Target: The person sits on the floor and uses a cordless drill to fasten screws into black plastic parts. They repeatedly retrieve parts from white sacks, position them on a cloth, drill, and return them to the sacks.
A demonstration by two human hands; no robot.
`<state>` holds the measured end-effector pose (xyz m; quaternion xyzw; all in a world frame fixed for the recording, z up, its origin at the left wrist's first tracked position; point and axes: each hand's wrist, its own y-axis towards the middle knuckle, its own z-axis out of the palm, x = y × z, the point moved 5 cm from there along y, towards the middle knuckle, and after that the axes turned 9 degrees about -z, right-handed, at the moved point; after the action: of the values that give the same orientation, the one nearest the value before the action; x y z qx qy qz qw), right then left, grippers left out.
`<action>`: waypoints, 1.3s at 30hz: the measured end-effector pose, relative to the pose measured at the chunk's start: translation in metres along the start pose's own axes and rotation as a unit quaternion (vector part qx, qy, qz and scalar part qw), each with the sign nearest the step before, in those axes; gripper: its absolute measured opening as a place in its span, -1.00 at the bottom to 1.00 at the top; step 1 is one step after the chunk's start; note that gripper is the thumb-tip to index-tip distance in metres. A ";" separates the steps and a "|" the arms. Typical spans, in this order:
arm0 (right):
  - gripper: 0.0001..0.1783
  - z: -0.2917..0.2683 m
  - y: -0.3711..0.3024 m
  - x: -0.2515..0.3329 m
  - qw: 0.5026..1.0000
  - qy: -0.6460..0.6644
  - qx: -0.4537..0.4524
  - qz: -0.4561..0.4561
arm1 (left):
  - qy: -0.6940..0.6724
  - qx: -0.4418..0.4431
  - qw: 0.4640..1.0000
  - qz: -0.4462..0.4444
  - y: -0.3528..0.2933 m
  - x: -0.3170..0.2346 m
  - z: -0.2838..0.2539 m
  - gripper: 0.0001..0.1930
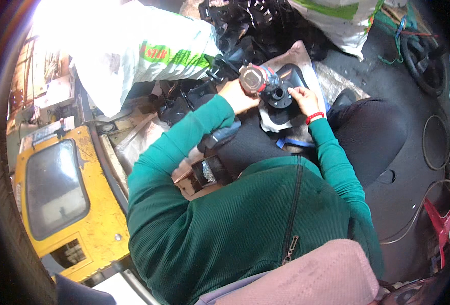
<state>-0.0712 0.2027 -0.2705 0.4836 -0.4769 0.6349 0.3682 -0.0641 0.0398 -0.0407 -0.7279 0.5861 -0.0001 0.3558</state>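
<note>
My left hand point(241, 97) is closed around the handle of a cordless drill point(254, 79), which has a grey and red body. Its front end reaches over a black plastic part point(279, 99) with a round collar and flange. My right hand point(306, 100), wearing a red band at the wrist, pinches the flange's right edge between thumb and fingers. The part rests above my lap on a pale cloth or sheet point(297, 53). Whether the drill's tip touches the part is hidden.
Several black plastic parts point(235, 30) are heaped ahead. White sacks point(174, 48) stand at the left and far right. A small box of screws point(207, 172) sits left of my lap. A yellow machine panel point(100, 213) is at the left, a red metal object point(443, 221) at the right.
</note>
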 end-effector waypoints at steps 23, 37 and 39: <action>-0.75 0.098 0.100 0.150 0.956 0.213 0.094 0.176 | -0.076 -0.323 0.931 0.152 -0.177 0.116 -0.118 -0.45; -0.68 -0.095 0.010 0.374 0.982 -0.070 -0.048 -0.166 | -0.054 -0.527 0.827 -0.191 0.067 0.282 -0.372 -0.45; -0.66 -0.179 -0.018 0.382 0.967 -0.108 -0.147 -0.180 | -0.085 -0.482 0.850 -0.192 0.114 0.243 -0.358 -0.48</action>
<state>-0.2011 0.3822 0.0890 0.5679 -0.5070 0.4248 0.4899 -0.2350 -0.3597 0.0667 -0.9034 0.3282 0.2760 0.0015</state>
